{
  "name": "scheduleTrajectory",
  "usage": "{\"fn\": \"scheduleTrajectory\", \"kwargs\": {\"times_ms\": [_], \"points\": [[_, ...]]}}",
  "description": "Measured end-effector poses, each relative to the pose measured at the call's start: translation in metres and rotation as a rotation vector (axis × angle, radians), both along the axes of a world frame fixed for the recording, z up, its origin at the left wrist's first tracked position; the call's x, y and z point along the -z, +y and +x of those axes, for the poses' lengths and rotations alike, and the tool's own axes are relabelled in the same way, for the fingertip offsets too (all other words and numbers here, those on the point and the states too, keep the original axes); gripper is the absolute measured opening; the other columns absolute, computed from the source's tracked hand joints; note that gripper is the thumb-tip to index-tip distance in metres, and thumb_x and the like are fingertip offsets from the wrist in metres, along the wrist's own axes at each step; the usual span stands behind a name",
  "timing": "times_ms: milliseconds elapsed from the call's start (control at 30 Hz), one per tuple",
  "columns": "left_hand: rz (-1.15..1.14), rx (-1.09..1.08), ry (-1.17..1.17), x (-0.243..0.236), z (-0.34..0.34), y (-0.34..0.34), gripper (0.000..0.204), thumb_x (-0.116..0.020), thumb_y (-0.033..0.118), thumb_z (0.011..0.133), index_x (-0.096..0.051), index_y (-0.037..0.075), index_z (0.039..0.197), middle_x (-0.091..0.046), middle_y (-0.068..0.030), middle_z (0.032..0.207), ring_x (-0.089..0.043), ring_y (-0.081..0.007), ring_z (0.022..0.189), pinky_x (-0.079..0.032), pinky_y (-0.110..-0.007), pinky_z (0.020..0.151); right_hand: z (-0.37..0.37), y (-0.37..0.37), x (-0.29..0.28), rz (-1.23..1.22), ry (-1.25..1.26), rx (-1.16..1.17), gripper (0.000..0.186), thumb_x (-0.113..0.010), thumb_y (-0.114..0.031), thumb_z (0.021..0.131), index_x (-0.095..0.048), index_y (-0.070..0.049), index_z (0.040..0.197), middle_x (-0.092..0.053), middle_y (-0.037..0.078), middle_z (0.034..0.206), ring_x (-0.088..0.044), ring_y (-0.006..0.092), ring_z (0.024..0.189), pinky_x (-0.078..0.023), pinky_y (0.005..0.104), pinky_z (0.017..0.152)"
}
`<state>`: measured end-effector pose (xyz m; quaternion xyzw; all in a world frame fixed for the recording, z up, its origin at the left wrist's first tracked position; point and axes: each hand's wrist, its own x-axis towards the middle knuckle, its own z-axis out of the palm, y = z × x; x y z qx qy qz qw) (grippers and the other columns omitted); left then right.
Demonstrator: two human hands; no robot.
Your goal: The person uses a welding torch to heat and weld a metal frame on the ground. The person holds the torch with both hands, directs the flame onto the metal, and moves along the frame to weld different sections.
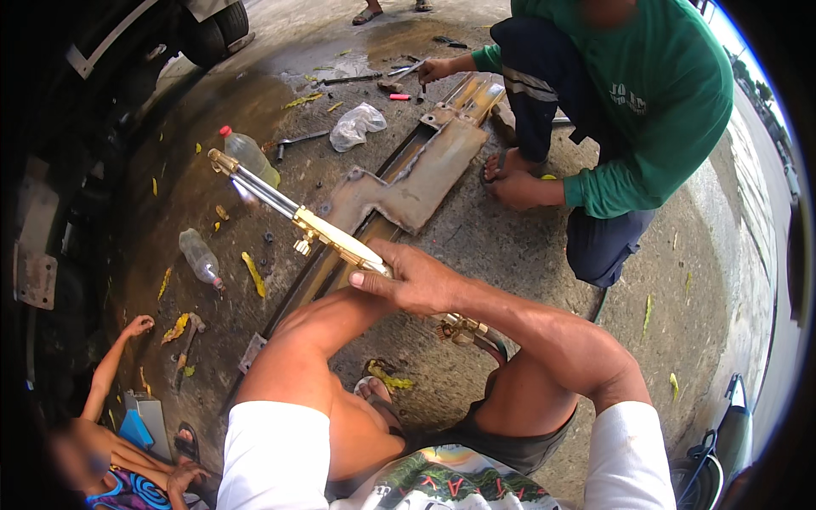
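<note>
torch (pixel 293 212): long axis diagonal — tip up-left, hoses lower-right
right hand (pixel 412 280): clamped on handle
left hand: hidden — grip unknown
under torch: rusty plate (pixel 416 183)

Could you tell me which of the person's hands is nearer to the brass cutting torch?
Right. The right hand grips the cutting torch; the left hand is hidden beneath it.

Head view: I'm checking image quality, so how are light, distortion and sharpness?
Head view: soft daylight, no hard shadows; fisheye bends the steel beam and blackens the corners; the torch and right hand are sharp; bright glare washes the upper right rim.
</note>
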<state>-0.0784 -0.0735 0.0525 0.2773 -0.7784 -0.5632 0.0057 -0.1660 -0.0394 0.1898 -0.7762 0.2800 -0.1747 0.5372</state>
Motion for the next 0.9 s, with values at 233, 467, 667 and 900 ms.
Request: {"fn": "scheduleTrajectory", "kwargs": {"times_ms": [233,467,667,900], "points": [[0.226,-0.088,0.131,0.001,0.004,0.005,0.028,-0.059,0.021,0.089,-0.064,0.002,0.11,-0.068,-0.0175,0.102,-0.068,-0.0323,0.091,-0.056,-0.044,0.08,-0.006,0.003,-0.019,0.202,0.112,-0.003,0.057,-0.058,-0.052,0.095,-0.055,-0.002,0.123,-0.066,0.017,0.087,-0.066,0.0258,0.077,-0.053,0.0409,0.069],[0.356,-0.131,0.216,-0.001,0.003,0.013,0.028,-0.059,0.021,0.09,-0.064,0.002,0.111,-0.068,-0.0172,0.102,-0.068,-0.0316,0.091,-0.056,-0.043,0.08,-0.006,-0.001,0.001,0.037,0.028,0.035,0.055,-0.058,-0.052,0.095,-0.058,-0.002,0.119,-0.065,0.016,0.091,-0.065,0.0251,0.078,-0.051,0.0385,0.067],[0.427,-0.149,0.268,-0.002,0.002,0.019,0.028,-0.059,0.021,0.091,-0.064,0.002,0.111,-0.068,-0.017,0.102,-0.068,-0.031,0.091,-0.056,-0.043,0.08,-0.008,0.003,-0.011,0.091,0.03,0.022,0.055,-0.057,-0.052,0.096,-0.058,-0.001,0.117,-0.065,0.018,0.096,-0.064,0.028,0.092,-0.049,0.043,0.083],[0.488,-0.158,0.312,-0.002,0.0,0.027,0.028,-0.059,0.021,0.091,-0.064,0.002,0.111,-0.068,-0.0167,0.103,-0.068,-0.0302,0.091,-0.056,-0.042,0.08,-0.006,0.004,-0.008,0.037,0.002,0.027,0.054,-0.057,-0.051,0.096,-0.057,-0.001,0.116,-0.065,0.019,0.098,-0.062,0.0281,0.095,-0.047,0.0423,0.085]]}}
